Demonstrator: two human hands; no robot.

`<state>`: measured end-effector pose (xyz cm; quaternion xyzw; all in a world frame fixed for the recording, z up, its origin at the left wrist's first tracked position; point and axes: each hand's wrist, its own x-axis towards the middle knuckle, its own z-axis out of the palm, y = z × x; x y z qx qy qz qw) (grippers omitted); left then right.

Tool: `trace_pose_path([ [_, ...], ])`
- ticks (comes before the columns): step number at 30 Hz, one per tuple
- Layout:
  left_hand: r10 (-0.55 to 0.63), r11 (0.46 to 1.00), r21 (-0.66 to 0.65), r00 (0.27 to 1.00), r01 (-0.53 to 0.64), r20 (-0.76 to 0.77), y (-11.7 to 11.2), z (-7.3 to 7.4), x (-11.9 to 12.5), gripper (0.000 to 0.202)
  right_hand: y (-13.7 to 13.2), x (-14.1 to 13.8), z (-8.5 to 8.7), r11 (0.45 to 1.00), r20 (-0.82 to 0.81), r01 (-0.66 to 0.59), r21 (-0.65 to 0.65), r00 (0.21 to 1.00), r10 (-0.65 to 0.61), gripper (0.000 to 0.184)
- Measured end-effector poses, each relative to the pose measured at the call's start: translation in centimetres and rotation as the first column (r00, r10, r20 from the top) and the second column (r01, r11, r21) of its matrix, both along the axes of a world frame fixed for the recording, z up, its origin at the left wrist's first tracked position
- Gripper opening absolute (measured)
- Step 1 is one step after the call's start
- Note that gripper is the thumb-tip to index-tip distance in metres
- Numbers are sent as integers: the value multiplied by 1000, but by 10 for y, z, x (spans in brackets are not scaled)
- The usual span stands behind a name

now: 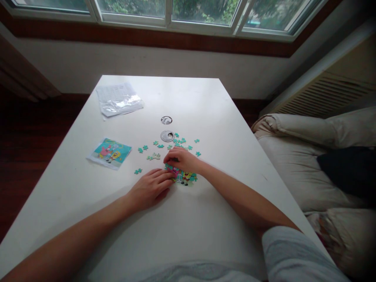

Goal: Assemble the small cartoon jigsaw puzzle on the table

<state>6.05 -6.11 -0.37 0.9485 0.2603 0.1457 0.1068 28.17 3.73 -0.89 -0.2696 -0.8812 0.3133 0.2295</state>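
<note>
A partly joined jigsaw puzzle (185, 178) lies on the white table, showing a pink and a yellow cartoon figure on teal. My left hand (151, 186) rests palm down at its left side, fingers stretched out and fingertips on its left edge. Over the puzzle's upper left part, my right hand (182, 158) is curled, with thumb and fingertips pinched on a teal puzzle piece (167, 166) that is mostly hidden. Loose teal puzzle pieces (160, 146) are scattered beyond and left of the hands. Some lie partly behind my right hand.
A picture card in a clear bag (111, 153) lies on the left of the table (188, 243). Farther back is a plastic bag with paper (119, 100). Two round silvery items (166, 136) lie beyond the pieces. A cushioned sofa (288, 168) stands to the right.
</note>
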Motion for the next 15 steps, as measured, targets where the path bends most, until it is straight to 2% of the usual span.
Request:
trace_pose_path([
  [9,12,1000,5,1000,-12,2,0,-1,0,31,-1,-3,-1,999,26,34,16,999,-34,17],
  [15,6,1000,5,1000,-6,4,0,0,1,30,-2,-3,1,1000,22,15,8,1000,-16,10],
])
